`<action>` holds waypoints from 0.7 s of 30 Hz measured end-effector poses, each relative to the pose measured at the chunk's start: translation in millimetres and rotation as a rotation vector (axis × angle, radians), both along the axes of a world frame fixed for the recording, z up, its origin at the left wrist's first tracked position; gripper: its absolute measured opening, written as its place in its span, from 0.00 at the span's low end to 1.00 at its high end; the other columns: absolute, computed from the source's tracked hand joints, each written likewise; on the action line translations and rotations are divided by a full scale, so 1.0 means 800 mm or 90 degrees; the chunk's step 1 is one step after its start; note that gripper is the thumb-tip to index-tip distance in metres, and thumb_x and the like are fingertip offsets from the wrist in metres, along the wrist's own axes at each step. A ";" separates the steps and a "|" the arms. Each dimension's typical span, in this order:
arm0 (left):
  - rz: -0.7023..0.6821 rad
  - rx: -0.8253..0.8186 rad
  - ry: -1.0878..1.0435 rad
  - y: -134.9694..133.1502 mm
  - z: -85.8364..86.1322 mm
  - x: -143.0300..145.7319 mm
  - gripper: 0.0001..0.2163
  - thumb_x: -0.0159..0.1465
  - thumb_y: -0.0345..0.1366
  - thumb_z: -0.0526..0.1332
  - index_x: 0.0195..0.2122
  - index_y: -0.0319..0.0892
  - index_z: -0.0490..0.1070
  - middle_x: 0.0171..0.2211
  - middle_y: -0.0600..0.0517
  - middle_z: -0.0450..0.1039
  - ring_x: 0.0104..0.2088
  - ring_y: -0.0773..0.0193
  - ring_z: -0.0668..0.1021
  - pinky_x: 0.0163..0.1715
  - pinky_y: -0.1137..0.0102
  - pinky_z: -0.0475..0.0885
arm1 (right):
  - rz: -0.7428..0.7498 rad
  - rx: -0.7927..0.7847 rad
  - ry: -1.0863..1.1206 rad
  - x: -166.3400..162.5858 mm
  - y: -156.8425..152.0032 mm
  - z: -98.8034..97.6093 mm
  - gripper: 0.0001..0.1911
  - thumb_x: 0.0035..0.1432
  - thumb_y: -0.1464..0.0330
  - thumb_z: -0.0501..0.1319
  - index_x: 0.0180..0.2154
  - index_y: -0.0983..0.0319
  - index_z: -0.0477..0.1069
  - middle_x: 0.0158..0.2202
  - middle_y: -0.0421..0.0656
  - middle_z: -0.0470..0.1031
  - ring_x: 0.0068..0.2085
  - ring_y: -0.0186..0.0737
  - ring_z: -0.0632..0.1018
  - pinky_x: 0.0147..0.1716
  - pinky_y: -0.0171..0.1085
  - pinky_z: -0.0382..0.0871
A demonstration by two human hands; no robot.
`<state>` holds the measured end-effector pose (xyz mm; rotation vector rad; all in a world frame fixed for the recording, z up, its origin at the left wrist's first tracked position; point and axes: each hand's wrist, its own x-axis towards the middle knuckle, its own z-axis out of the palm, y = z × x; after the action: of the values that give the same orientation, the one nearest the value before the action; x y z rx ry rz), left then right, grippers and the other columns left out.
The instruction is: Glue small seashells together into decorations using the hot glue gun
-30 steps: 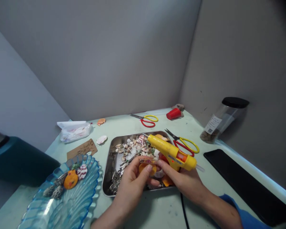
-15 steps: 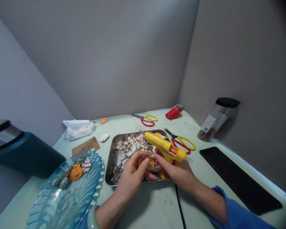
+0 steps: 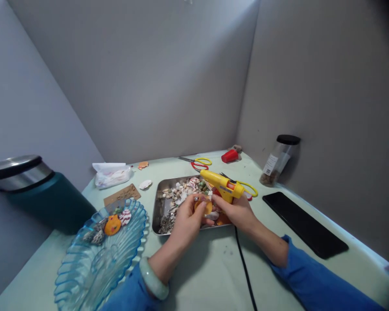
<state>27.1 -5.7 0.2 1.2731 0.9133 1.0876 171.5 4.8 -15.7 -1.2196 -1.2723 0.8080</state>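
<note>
A pale green desk (image 3: 214,276) boxed in by grey walls at the back and right, its near half bare except for a black cord (image 3: 244,270) running toward the viewer. Over the front edge of a steel tray (image 3: 158,209) of small shells, the left hand (image 3: 189,218) is curled around an orange shell (image 3: 203,206), fingers and thumb pinching it from the sides. The right hand (image 3: 236,211) grips the handle of a yellow glue gun (image 3: 220,183), whose nozzle points left and away over the tray, just above the shell. Both hands meet above the tray's near rim, almost touching. To the left, a blue glass dish (image 3: 94,263) holding several finished shells overhangs the desk's near left corner, with a teal bin (image 3: 35,198) beyond the left edge. A black slab (image 3: 304,224) lies along the right edge, a black-lidded jar (image 3: 278,160) leans at the right wall, and yellow-handled scissors (image 3: 199,162) rest near the back.
</note>
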 end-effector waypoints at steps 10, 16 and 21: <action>0.000 0.034 0.029 0.006 -0.015 -0.001 0.13 0.59 0.39 0.59 0.44 0.41 0.63 0.27 0.55 0.69 0.24 0.65 0.76 0.20 0.71 0.75 | -0.058 0.062 0.009 -0.006 -0.004 0.001 0.11 0.48 0.64 0.65 0.33 0.64 0.74 0.21 0.39 0.75 0.24 0.39 0.76 0.23 0.36 0.70; -0.022 0.057 0.031 0.005 -0.018 -0.002 0.10 0.60 0.39 0.58 0.41 0.40 0.64 0.28 0.53 0.71 0.24 0.66 0.76 0.19 0.72 0.74 | -0.040 0.082 -0.003 -0.005 -0.005 -0.002 0.08 0.57 0.67 0.64 0.36 0.66 0.72 0.30 0.39 0.75 0.28 0.34 0.76 0.28 0.36 0.72; -0.009 0.089 0.048 0.004 -0.017 -0.003 0.11 0.61 0.41 0.58 0.38 0.39 0.66 0.23 0.55 0.69 0.16 0.71 0.70 0.12 0.77 0.65 | -0.020 0.077 -0.023 -0.003 0.000 -0.010 0.08 0.62 0.67 0.60 0.40 0.65 0.71 0.37 0.41 0.75 0.34 0.35 0.77 0.33 0.38 0.74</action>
<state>24.4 -2.3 -13.5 1.4422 0.8957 1.1147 169.3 4.9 -24.1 -1.1589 -1.3089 0.6782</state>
